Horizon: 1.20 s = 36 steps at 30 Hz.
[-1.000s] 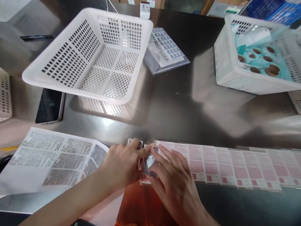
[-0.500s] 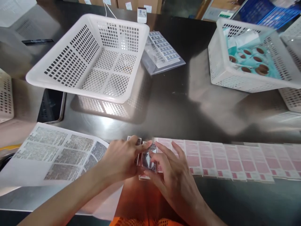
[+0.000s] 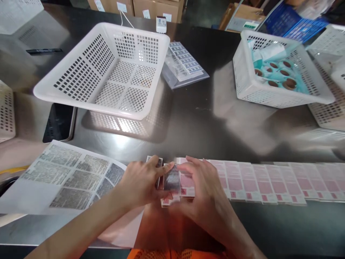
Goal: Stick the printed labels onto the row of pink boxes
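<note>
Both hands (image 3: 172,187) (now lower) over silver sticker (image 3: 171,181)

empty white basket (image 3: 107,68), basket of teal packets (image 3: 280,72), label sheet (image 3: 184,63), phone (image 3: 59,122)

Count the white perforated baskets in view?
5: large basket centre-left, teal-filled basket right, partial basket at the right edge, partial basket at the left edge, one top-left. More may sit off-frame.

Dark, glossy table (image 3: 205,118) fills the frame, mirroring overhead light; cardboard boxes (image 3: 140,5) line the top edge, a blue crate (image 3: 293,23) upper right.
</note>
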Available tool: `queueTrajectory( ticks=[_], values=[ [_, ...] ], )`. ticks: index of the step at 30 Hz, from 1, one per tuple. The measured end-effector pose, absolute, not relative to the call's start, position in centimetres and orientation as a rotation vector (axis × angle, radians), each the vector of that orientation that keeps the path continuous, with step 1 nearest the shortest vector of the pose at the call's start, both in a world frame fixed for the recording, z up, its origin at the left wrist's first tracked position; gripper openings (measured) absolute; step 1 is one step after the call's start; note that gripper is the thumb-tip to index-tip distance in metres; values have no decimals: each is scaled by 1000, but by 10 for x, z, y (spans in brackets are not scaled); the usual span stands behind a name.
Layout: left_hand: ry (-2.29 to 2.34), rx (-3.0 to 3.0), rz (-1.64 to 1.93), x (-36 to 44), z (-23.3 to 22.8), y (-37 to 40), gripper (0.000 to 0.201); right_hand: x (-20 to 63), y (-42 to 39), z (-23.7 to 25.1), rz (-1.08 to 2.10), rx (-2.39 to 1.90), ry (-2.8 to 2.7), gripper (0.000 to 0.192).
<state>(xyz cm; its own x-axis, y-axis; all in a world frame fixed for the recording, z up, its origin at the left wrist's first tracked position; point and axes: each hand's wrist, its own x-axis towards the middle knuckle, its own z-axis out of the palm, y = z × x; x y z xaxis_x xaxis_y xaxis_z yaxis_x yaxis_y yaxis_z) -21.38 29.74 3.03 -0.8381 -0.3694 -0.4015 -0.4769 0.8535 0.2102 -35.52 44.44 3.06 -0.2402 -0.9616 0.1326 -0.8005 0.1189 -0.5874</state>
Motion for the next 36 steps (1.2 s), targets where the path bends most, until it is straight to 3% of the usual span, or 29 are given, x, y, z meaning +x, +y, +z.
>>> queueTrajectory(
  ticks=[9,16,23,36],
  values=[
    [2690,-634,472,-212,29,297,74,-394,439,20,-731,-1691,1821,91],
    [2745,-632,430,-208,23,298,76,-410,429,4,-481,-2097,1807,88],
    [2770,-625,402,-208,24,299,65,-413,436,-6,-442,-2372,1693,85],
    [2774,-606,320,-208,28,299,70,-409,429,0,-386,-2443,1439,99]
  ],
)
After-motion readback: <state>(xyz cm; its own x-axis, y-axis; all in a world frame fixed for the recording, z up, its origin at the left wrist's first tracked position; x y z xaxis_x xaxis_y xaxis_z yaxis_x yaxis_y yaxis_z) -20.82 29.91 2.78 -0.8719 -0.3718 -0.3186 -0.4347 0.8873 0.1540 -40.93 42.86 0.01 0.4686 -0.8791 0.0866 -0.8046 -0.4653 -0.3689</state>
